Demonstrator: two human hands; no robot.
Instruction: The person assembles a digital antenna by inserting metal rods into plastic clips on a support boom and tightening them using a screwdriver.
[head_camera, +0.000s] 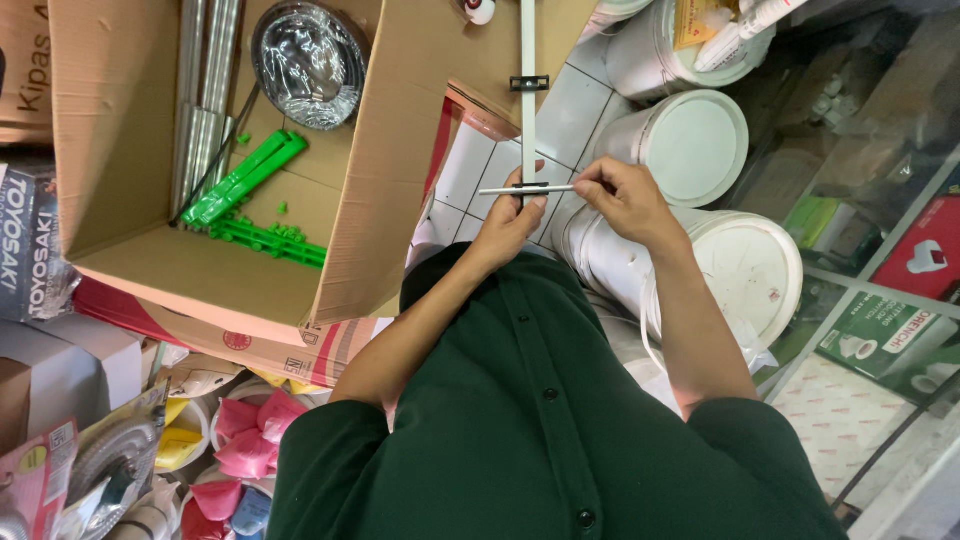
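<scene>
Held crosswise in front of the chest, over the white floor tiles (575, 100): thin white rod (545, 188), pinched at its right end by the right hand (625, 198) and pressed by the left hand (508, 222) against the long white rail (527, 50), which carries a black clip (529, 83) farther along; hands close together, each closed on its part. Best kept square to the rail, left thumb steadying the crossing, right fingers guiding without twisting. Mind the white lidded buckets (700, 145) just right and the open cardboard box (340, 220) of green plastic parts (245, 175) to the left.
</scene>
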